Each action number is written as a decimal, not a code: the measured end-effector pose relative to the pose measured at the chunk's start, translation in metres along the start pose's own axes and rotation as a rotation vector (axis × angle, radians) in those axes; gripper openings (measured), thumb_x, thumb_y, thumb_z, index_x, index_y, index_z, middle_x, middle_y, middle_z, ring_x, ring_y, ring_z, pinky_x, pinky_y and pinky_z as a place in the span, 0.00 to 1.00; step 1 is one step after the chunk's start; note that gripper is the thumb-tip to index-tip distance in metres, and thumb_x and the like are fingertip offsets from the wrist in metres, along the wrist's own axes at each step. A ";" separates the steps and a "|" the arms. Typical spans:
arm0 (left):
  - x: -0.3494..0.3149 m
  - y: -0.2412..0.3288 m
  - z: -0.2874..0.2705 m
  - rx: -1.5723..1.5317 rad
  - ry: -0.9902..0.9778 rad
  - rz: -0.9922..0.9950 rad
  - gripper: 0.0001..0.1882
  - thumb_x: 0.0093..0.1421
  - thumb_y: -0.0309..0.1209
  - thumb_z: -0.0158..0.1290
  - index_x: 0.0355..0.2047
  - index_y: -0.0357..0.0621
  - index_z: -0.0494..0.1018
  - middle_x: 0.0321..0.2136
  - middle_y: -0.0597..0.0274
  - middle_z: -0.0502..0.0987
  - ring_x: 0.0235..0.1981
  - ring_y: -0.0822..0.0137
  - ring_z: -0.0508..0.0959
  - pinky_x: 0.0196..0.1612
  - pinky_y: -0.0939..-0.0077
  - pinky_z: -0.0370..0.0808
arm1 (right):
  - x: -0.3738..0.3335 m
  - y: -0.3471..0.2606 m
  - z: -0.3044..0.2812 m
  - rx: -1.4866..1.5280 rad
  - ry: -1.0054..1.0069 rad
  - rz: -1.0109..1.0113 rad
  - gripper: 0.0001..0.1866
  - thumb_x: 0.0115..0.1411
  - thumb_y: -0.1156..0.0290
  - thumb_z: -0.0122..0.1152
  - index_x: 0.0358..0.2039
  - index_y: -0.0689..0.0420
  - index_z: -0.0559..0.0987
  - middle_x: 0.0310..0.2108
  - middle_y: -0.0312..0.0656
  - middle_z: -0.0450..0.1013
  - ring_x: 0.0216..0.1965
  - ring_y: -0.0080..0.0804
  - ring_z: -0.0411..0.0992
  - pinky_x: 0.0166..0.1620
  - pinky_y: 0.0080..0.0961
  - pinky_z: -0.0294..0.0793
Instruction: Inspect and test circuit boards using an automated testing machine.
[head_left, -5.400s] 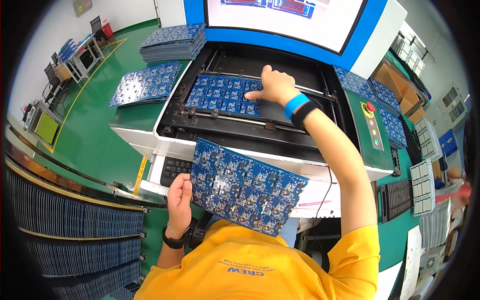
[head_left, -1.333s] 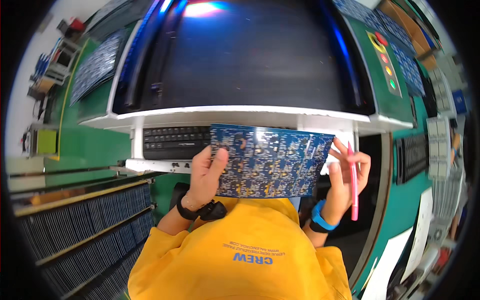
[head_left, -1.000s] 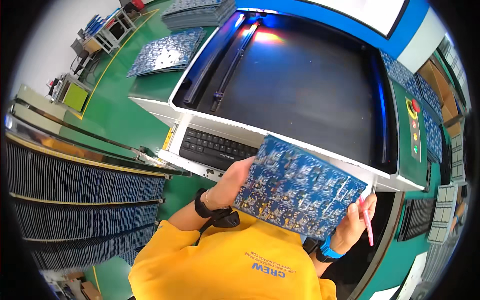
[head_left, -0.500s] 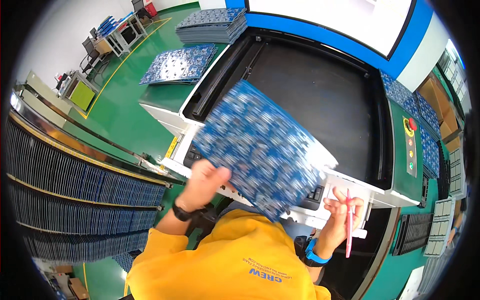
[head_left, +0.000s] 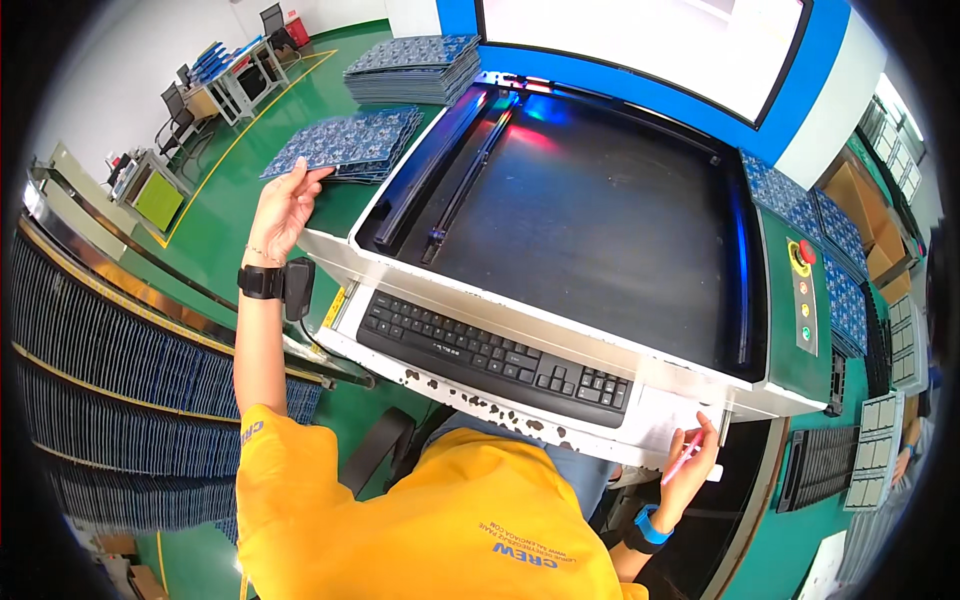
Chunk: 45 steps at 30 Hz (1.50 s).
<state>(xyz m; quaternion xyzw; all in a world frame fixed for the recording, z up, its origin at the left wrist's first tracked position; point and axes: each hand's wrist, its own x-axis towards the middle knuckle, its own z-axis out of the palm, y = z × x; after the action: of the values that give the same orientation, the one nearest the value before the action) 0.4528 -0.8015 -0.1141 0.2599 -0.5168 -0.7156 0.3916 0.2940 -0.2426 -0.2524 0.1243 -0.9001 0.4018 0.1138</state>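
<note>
Toward the upper left of the frame, I see the left hand [head_left: 287, 205] pinching the near edge of a blue circuit board [head_left: 348, 138], which extends beyond the fingertips atop the shorter stack [head_left: 376, 177]. At lower right, the right hand [head_left: 692, 470] has its fingers curled around a pink pen [head_left: 680, 467].

Left arm [head_left: 261, 345] extended toward far left, bare left hand [head_left: 284, 208] gripping with fingertips. Bare right hand [head_left: 692, 465] near right, fingers curled.
</note>
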 end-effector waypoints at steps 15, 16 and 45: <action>-0.142 -0.020 0.067 0.736 -0.396 0.202 0.27 0.66 0.42 0.42 0.12 0.42 0.68 0.12 0.63 0.73 0.11 0.75 0.68 0.17 0.84 0.62 | -0.013 0.022 0.016 -0.378 -0.102 0.018 0.29 0.47 0.80 0.53 0.53 0.56 0.69 0.33 0.50 0.66 0.40 0.50 0.61 0.48 0.41 0.63; -0.165 -0.028 0.080 0.665 -0.533 0.208 0.23 0.64 0.40 0.44 0.14 0.41 0.71 0.13 0.62 0.74 0.13 0.73 0.70 0.19 0.83 0.64 | -0.013 0.018 0.016 -0.345 -0.093 0.033 0.28 0.47 0.79 0.53 0.53 0.56 0.69 0.32 0.50 0.65 0.40 0.50 0.61 0.48 0.41 0.63; -0.276 -0.244 0.185 0.647 -1.652 -0.330 0.22 0.67 0.30 0.40 0.59 0.36 0.57 0.53 0.48 0.67 0.53 0.62 0.68 0.56 0.73 0.63 | -0.175 0.018 -0.102 -0.394 -0.059 0.299 0.15 0.52 0.69 0.60 0.42 0.55 0.75 0.35 0.44 0.74 0.40 0.44 0.72 0.45 0.35 0.71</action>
<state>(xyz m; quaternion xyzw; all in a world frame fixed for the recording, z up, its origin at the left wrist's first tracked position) 0.3922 -0.4351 -0.2918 -0.1686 -0.7656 -0.5412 -0.3043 0.4640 -0.1313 -0.2515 -0.0232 -0.9724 0.2271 0.0491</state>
